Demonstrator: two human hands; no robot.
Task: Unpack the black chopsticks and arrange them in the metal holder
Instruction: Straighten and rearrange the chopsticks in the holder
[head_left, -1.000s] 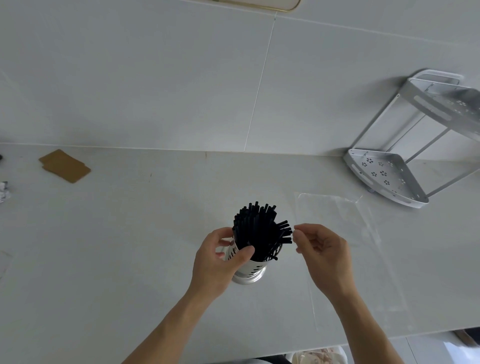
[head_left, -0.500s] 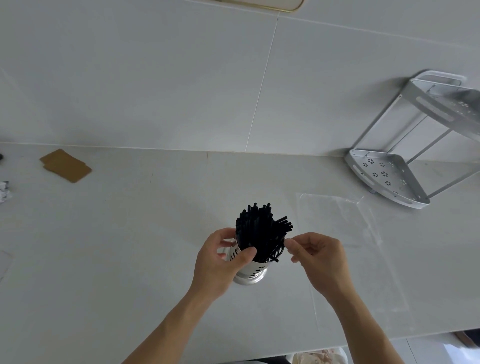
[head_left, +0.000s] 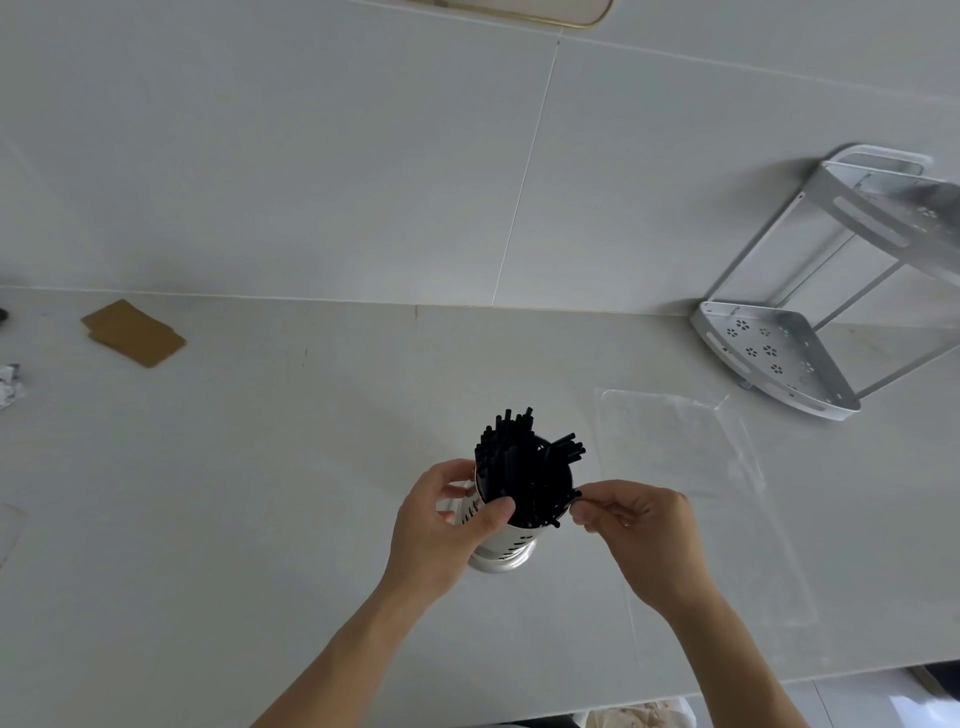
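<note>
We are steadying the metal holder (head_left: 501, 545) with our left hand (head_left: 441, 525), fingers curled round its far side and thumb pressing across its near rim, so the perforated cylinder is not tipping while we are working on its contents. The holder is standing upright on the bench (head_left: 260, 493), and the black chopsticks (head_left: 524, 467) are standing in it as a crowded bundle, tips fanning out above the rim, a few of them leaning off toward the right.

Our right hand (head_left: 634, 525) is closing in a fine pinch at the right edge of the bundle, thumb and forefinger meeting on something thin and dark there; we cannot tell whether it is a leaning chopstick or a band round the sticks. We are judging that this pinch is serving to tidy or free the stragglers.

The clear plastic wrapper (head_left: 675, 447) is lying flat and empty on the bench just right of the holder, which suggests the unpacking itself is done and only the arranging is left. Brown cardboard pieces (head_left: 135, 335) are lying well off to the left, and a metal corner rack (head_left: 779, 358) is sitting against the wall at the right.
</note>
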